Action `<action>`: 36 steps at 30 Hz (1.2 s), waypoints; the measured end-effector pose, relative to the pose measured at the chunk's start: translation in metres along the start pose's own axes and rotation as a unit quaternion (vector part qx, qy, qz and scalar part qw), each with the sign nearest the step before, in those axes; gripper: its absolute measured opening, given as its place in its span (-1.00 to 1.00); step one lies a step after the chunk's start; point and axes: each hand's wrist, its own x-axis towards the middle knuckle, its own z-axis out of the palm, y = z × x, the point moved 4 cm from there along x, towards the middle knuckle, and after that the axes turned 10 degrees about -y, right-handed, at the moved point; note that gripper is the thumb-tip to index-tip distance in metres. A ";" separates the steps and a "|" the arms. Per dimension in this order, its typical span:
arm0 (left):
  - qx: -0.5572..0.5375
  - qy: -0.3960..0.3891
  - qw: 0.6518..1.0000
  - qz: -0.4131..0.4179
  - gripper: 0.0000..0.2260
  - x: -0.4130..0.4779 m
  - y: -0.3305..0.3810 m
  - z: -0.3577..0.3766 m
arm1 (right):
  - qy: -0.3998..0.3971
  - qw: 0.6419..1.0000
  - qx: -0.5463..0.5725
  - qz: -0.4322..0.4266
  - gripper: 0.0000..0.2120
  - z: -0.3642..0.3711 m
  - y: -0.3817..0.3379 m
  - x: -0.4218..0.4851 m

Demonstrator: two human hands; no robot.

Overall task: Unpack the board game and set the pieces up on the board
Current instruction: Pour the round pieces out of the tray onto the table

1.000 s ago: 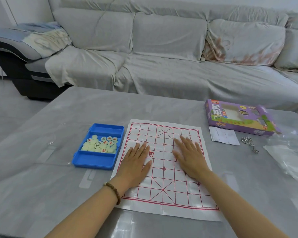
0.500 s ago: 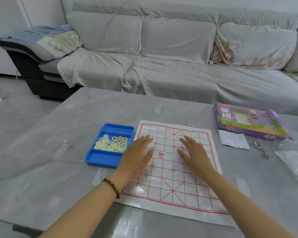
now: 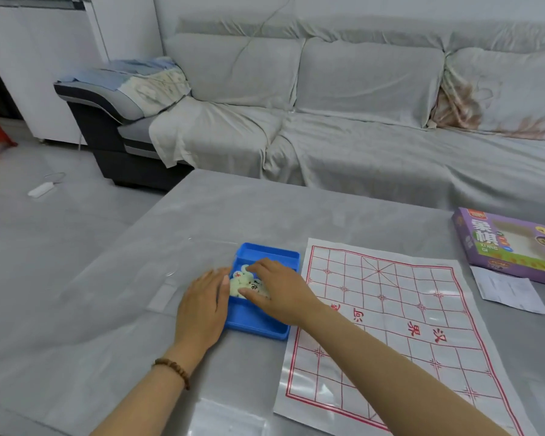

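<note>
The white paper board (image 3: 390,309) with a red grid lies flat on the grey table, with no pieces on it. To its left stands a blue tray (image 3: 258,328) holding several pale round game pieces (image 3: 238,283). My left hand (image 3: 202,309) lies flat with straight fingers against the tray's left wall. My right hand (image 3: 277,287) reaches into the tray from the right, with fingers and thumb curled round some of the pieces. It hides much of the pile.
The purple game box (image 3: 510,243) lies at the table's right edge, with a white paper slip (image 3: 507,291) in front of it. A grey covered sofa (image 3: 359,136) runs behind the table. Clear plastic (image 3: 227,420) lies near the front edge.
Both hands left the board and moved left to the blue tray. The right hand now reaches in among the pieces. The view has swung left.
</note>
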 end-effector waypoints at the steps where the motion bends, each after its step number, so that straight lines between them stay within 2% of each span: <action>1: 0.001 0.003 1.000 -0.002 -0.42 0.000 0.000 0.000 | -0.007 1.000 -0.014 0.000 -0.48 0.003 0.001 0.007; 4: -0.005 -0.009 1.000 -0.023 -0.37 0.001 -0.004 0.004 | -0.012 0.998 -0.065 -0.008 -0.42 0.013 0.005 0.020; 7: -0.010 -0.002 1.000 -0.028 -0.39 0.002 -0.007 0.006 | 0.019 0.995 -0.092 -0.017 -0.33 0.020 0.002 0.024; 19: -0.007 0.017 1.000 -0.014 -0.44 0.001 -0.002 0.001 | 0.024 0.990 -0.133 -0.039 -0.45 0.021 0.001 0.029; 25: 0.000 0.028 1.000 -0.001 -0.52 0.001 -0.001 -0.001 | -0.002 0.996 -0.068 -0.050 -0.71 0.019 -0.001 0.029; 32: 0.000 0.037 0.999 0.005 -0.53 0.002 -0.003 0.000 | -0.003 0.995 -0.092 -0.038 -0.69 0.015 -0.006 0.027; 36: 0.009 0.032 0.999 0.008 -0.51 0.005 -0.003 0.001 | -0.015 1.000 -0.022 0.015 -0.59 0.010 0.002 0.044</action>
